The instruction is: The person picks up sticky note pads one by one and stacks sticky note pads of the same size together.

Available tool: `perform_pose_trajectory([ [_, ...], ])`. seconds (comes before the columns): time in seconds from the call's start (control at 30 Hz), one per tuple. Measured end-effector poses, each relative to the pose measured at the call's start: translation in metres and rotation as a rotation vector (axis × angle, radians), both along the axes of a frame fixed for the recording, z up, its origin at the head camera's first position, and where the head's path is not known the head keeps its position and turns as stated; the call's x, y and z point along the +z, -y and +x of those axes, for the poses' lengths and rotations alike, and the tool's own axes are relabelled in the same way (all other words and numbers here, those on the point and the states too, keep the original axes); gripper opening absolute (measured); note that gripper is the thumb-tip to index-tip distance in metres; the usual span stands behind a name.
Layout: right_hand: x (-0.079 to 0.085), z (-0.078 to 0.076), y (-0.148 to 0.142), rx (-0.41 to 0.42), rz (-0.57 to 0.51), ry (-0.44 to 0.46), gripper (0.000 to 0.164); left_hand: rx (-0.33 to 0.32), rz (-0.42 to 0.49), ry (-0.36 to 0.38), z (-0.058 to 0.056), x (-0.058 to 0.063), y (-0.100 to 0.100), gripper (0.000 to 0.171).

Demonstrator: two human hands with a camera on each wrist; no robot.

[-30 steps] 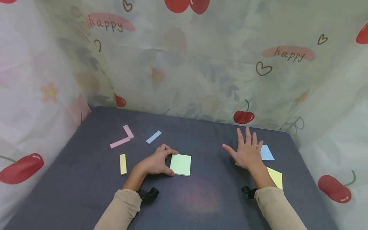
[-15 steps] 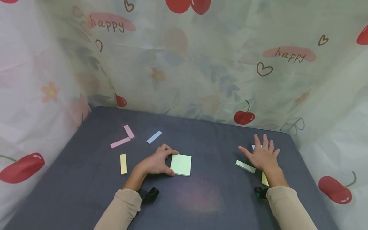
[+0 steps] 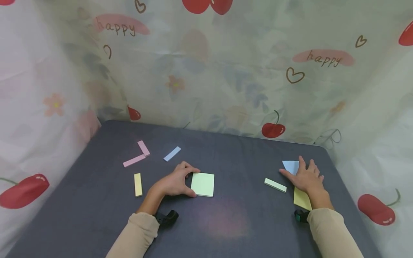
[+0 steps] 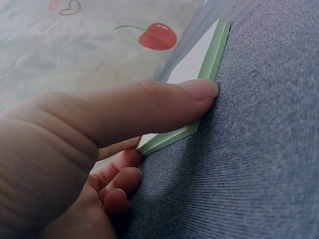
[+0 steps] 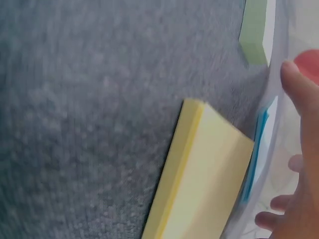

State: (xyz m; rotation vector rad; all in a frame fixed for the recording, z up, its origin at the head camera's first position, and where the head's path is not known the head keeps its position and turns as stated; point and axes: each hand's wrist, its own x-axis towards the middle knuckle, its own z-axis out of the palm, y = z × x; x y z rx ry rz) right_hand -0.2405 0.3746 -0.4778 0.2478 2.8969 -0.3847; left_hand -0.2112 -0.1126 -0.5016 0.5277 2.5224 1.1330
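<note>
A square pale-green sticky note pad lies flat on the table. My left hand holds it by its left side, thumb on the near edge and index finger at the far edge. In the left wrist view, the thumb crosses the green pad. My right hand hovers with fingers spread, partly covering a blue sticky note pad and a yellow sticky note pad. Below that hand, the right wrist view shows the thick yellow pad and the blue pad's edge.
A narrow green note strip pad lies left of my right hand. Two pink strips touch at the far left, with a pale-blue strip and a yellow strip nearby. Printed curtains surround the table.
My right hand has moved rightward and a little nearer, uncovering the green strip pad and the left parts of the blue and yellow pads. My left hand keeps its place on the green pad.
</note>
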Motion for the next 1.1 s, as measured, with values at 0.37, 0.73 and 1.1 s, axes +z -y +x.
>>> perform_pose_trajectory([
  [0.37,-0.001,0.0,-0.01,-0.029,0.01,0.032,0.115,0.001,0.0,-0.015,0.0,0.002,0.001,0.079],
  [0.73,0.002,0.002,-0.003,-0.016,0.013,-0.074,0.093,0.002,-0.01,-0.009,0.002,0.003,0.001,0.078],
  [1.1,0.005,-0.003,0.006,-0.047,-0.07,-0.193,0.095,0.006,-0.004,-0.009,0.002,0.0,0.001,0.079],
])
